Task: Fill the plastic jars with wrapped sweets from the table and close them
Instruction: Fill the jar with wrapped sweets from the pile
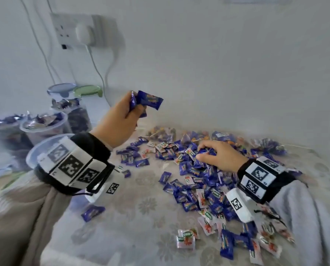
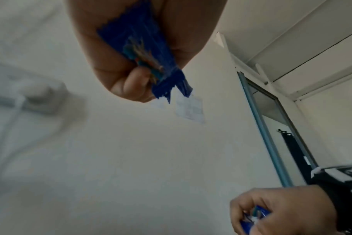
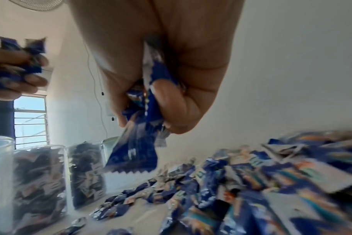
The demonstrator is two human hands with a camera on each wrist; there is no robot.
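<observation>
Left hand (image 1: 120, 120) raised above the desk (image 1: 141, 217), fingers curled round a small bunch of blue wrapped sweets (image 1: 147, 99); wrapper ends stick out past the fingertips. The left wrist view shows the same grip from below: a blue wrapper (image 2: 149, 63) pinched between thumb and fingers.

Right hand (image 1: 218, 156) low on the pile of sweets (image 1: 202, 181), fingers curled down into it. The right wrist view shows several blue wrappers (image 3: 139, 143) gripped between thumb and fingers, one hanging down with its zigzag edge just above the desk.

The pile is spread over the middle and right of the desk, mostly blue wrappers with some white ones (image 1: 187, 239) mixed in, thicker toward the right. A few blue strays lie apart near the left forearm (image 1: 93, 212).

Jars at the left edge: an open clear jar (image 1: 45, 127) heaped with sweets, another heaped one (image 1: 2, 125) beside it at the frame edge, and a full jar (image 1: 77, 116) behind them. An open jar rim (image 1: 32, 154) shows just behind the left wrist band; its contents are hidden. Two lids, a grey one (image 1: 61, 88) and a green one (image 1: 88, 90), sit behind the jars near the wall.

Both wrists wear black bands with black-and-white marker tags (image 1: 70, 166). A wall socket with a white plug (image 1: 83, 32) and cables is on the wall above the jars. The desk surface has a pale floral pattern.
</observation>
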